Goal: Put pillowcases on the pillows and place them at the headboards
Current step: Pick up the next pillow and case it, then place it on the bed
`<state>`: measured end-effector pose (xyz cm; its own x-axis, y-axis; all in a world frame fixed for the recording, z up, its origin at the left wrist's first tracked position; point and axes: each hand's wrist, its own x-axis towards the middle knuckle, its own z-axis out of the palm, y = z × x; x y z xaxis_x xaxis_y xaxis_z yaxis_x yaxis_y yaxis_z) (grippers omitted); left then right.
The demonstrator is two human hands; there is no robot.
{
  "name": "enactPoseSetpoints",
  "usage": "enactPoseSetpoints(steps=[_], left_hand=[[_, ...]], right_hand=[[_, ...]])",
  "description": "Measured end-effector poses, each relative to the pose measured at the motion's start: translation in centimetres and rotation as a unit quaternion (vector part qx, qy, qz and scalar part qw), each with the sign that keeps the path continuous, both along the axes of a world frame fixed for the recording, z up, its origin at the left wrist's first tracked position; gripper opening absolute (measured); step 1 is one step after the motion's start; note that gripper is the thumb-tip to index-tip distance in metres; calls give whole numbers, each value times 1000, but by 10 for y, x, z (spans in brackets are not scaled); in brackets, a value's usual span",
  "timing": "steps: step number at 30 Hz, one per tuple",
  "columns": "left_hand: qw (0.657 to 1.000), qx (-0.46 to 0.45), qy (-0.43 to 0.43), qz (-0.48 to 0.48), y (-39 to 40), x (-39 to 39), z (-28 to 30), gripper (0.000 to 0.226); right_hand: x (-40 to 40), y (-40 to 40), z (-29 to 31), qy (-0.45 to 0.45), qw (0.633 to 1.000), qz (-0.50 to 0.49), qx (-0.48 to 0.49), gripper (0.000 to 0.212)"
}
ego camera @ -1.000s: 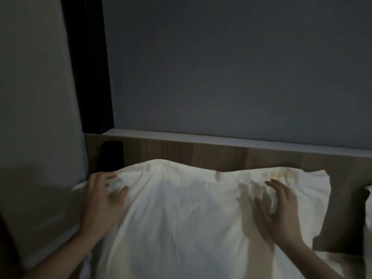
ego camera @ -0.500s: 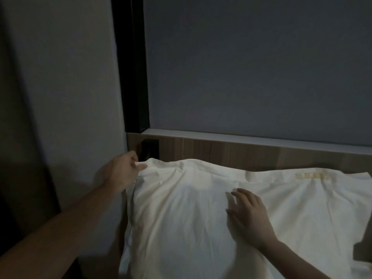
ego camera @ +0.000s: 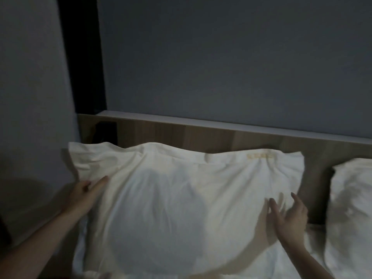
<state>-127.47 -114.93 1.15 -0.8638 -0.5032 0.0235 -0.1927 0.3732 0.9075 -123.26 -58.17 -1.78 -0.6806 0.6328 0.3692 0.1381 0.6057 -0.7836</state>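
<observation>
I'm at the placing step, I judge: the big white cotton pillow in its pillowcase [ego camera: 181, 198] already leans against the low wood-grain headboard [ego camera: 231, 139], its top edge just under the headboard's pale top ledge and its left corner near the headboard's left end.

My hands are wide apart, one at each side of the pillow. My left hand [ego camera: 84, 192] lies along the pillow's left edge with fingers out straight, touching the cloth. My right hand [ego camera: 289, 216] is at the lower right edge, fingers spread and loose; the blur keeps me from telling whether it touches or hovers just off the fabric. Neither grips anything.

A second white pillow [ego camera: 350, 214] stands further right along the headboard, apart from this one.

Next, I'd say, calls for light flat strokes to smooth the wrinkles below the headboard and square the slack corners, without dragging the pillow away from the wood.
</observation>
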Motion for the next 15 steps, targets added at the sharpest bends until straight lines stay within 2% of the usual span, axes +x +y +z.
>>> enactPoseSetpoints(steps=[2, 4, 6, 8, 9, 11, 12, 15], left_hand=[[999, 43, 1, -29, 17, 0, -1, 82], [998, 57, -11, -27, 27, 0, 0, 63], [998, 56, -20, -19, 28, 0, 0, 60], [998, 59, -26, -13, 31, 0, 0, 73], [999, 46, -29, -5, 34, 0, 1, 77], [1000, 5, -20, 3, 42, 1, 7, 67], [1000, -19, -15, 6, 47, -1, 11, 60], [999, -39, 12, 14, 60, -2, 29, 52]], right_hand=[[-7, 30, -9, -52, 997, 2, -66, 104], [-14, 42, -13, -90, 985, 21, -147, 106], [-20, 37, -12, -112, 968, 50, -217, 94], [-26, 29, -15, -98, 953, 82, -273, 70], [-27, 25, -15, -79, 950, 93, -286, 56], [-26, 19, -11, -37, 954, 96, -281, 32], [-25, 19, -7, -16, 956, 90, -278, 30], [-22, 30, 7, 52, 961, 38, -268, 45]])
